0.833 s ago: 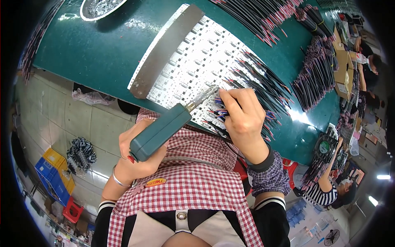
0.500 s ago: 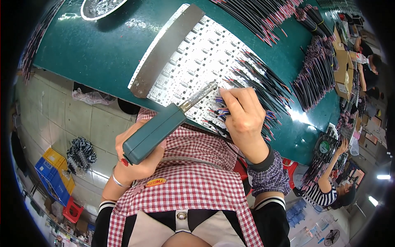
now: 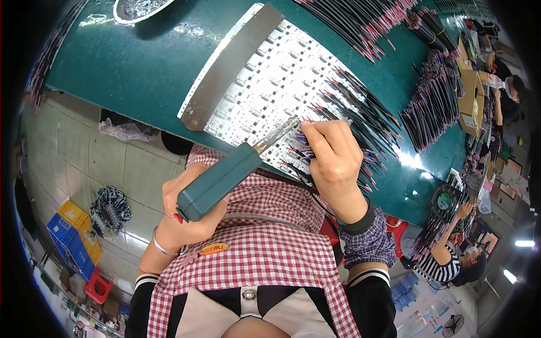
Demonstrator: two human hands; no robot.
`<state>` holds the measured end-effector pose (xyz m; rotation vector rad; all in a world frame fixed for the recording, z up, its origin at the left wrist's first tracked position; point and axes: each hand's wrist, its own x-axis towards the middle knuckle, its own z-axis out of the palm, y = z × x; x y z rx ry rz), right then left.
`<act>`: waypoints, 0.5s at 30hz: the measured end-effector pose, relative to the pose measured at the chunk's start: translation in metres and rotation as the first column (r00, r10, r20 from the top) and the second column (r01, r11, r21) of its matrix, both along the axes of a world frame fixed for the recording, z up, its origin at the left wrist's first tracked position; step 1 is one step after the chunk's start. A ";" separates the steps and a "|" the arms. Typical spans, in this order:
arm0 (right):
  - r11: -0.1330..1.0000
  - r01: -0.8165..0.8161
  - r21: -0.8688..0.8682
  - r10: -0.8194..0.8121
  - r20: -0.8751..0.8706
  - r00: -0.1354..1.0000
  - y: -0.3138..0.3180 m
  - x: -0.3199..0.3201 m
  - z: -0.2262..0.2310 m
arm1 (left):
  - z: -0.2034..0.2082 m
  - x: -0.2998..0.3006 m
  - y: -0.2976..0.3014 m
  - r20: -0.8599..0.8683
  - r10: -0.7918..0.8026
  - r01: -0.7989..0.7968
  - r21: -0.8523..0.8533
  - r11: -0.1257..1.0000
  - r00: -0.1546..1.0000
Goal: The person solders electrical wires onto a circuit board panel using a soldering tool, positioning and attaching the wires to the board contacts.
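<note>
A: What is held in the left hand (image 3: 204, 226)?

B: A green soldering tool (image 3: 218, 181) is gripped there, the fingers wrapped around it. Its metal tip (image 3: 276, 135) is aimed toward the far right, over the white circuit-board sheet (image 3: 267, 90).

A: And the right hand (image 3: 335, 160)?

B: It is closed in a pinch, thumb against forefinger, just beside the tip. A small reddish end can be seen at the fingertips; what is held is mostly hidden. Whether the board is touched by the tip cannot be told.

A: Where is the sheet placed?

B: It is laid on the green table (image 3: 135, 84), beyond the checked apron (image 3: 253, 262). Its left part is covered by a brown bar (image 3: 231, 73). Along its right side, short dark wires (image 3: 363, 115) are spread in rows.

A: What else is set out?

B: At the far left a white bowl (image 3: 134, 21) is seen, partly cut off. To the right, wire bundles (image 3: 431, 101) are piled beside a cardboard box (image 3: 468, 104).
</note>
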<state>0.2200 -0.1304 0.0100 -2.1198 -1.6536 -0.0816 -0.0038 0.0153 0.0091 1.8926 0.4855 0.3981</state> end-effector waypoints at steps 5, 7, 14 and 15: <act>1.000 -0.001 0.004 0.001 0.004 1.000 0.001 0.000 0.000 | -0.002 -0.002 0.001 -0.011 -0.030 0.030 0.093 0.995 1.000; 1.000 -0.005 0.006 0.005 -0.010 1.000 0.002 0.000 0.000 | -0.007 -0.011 -0.005 -0.004 0.057 -0.057 -0.001 0.998 0.998; 0.997 0.054 0.053 -0.049 -0.093 0.994 -0.002 -0.002 -0.003 | -0.009 -0.018 -0.009 0.009 0.128 -0.128 0.036 0.991 0.992; 0.994 0.050 0.093 -0.041 -0.088 0.995 -0.005 0.001 -0.003 | -0.012 -0.020 -0.009 0.003 0.091 -0.090 0.162 0.983 0.996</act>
